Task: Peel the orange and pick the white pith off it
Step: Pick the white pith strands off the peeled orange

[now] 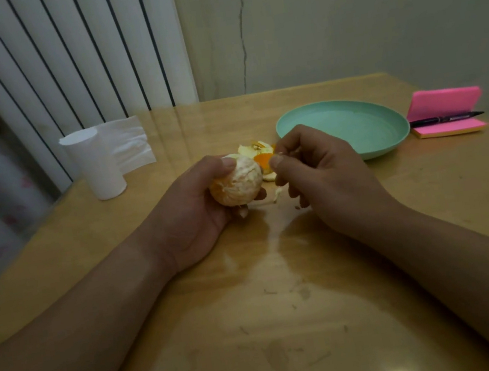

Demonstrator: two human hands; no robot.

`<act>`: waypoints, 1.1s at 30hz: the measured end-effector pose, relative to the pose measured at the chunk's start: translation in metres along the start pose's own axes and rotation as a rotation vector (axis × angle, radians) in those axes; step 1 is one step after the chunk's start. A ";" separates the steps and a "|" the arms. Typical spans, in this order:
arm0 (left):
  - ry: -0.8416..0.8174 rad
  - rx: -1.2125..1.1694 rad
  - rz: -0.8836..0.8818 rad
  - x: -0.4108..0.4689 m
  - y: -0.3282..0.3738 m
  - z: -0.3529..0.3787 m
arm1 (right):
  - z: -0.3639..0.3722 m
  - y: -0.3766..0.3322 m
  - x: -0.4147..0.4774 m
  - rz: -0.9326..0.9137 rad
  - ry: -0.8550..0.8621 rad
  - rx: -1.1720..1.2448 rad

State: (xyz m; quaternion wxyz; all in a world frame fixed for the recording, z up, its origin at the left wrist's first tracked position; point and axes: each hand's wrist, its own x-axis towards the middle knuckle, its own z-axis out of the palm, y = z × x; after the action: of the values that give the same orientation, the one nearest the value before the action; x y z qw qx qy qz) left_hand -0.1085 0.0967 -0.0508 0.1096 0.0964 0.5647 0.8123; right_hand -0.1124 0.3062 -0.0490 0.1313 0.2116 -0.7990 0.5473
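Note:
My left hand (195,204) grips the peeled orange (238,183), thumb on its top, just above the wooden table. White pith still covers much of the fruit. Just to its right, my right hand (313,172) pinches a small strand of pith (282,153) between thumb and forefinger, its other fingers curled. A pile of orange peel (259,151) lies on the table right behind both hands. A scrap of pith (277,194) lies on the table under my right hand.
A mint-green plate (386,130) sits right of the peel. Pink sticky notes (445,100) with a black pen (444,118) lie at the far right. A roll of white tissue (99,165) stands at the left edge. The table (272,323) meets a radiator and wall behind.

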 end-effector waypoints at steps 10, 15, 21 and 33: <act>0.114 -0.067 -0.011 -0.001 0.003 0.004 | 0.000 0.006 0.005 -0.065 -0.036 -0.515; 0.140 -0.059 -0.022 -0.001 0.003 0.005 | -0.001 0.001 0.005 -0.073 -0.080 -0.599; 0.160 -0.026 -0.011 -0.002 0.003 0.007 | 0.001 0.003 0.004 -0.178 0.021 -0.575; 0.130 0.038 0.042 -0.002 -0.001 0.002 | 0.010 -0.007 -0.005 -0.144 -0.069 -0.325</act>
State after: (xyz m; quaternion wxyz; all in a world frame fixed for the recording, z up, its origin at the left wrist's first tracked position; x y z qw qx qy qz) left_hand -0.1062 0.0987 -0.0511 0.0536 0.0576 0.5836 0.8082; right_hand -0.1040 0.2953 -0.0491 0.1749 0.2629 -0.8638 0.3927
